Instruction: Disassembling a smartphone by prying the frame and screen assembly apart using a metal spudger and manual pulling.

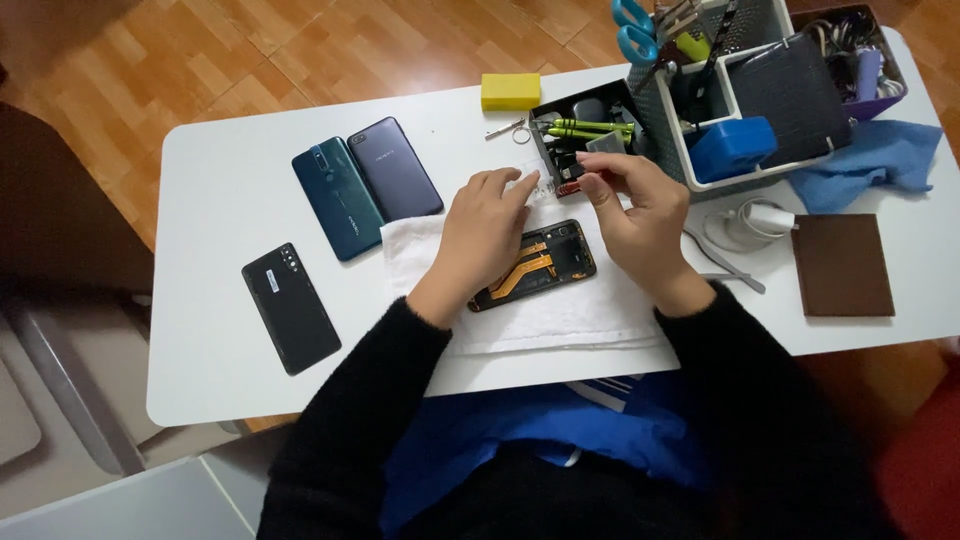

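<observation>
A white table (230, 190) fills most of the view, set on a wooden floor (250, 50). At its centre a white towel (560, 315) is spread, and on it an opened phone (535, 265) is laid, its orange flex cables and dark frame exposed. At two o'clock from the opened phone a grey organiser (745, 60) is seen, loaded with a blue block, scissors with blue handles and other tools. A blue cloth (885, 155) is found at three o'clock of the organiser, and a brown square pad (842, 265) at five o'clock of it. At nine to ten o'clock from the towel a teal phone (335, 200) and a dark blue phone (395, 168) are laid side by side, backs up; a black phone (290, 308) lies apart at eight o'clock. A yellow sponge (510, 90) is placed at twelve o'clock of the towel.

The left hand (485, 235) is held over the opened phone's upper left, its fingers lightly curled. The right hand (635, 215) is held at one o'clock of the phone. Between both sets of fingertips a small pale part (548, 186) is pinched, above the phone; what it is cannot be told.
</observation>
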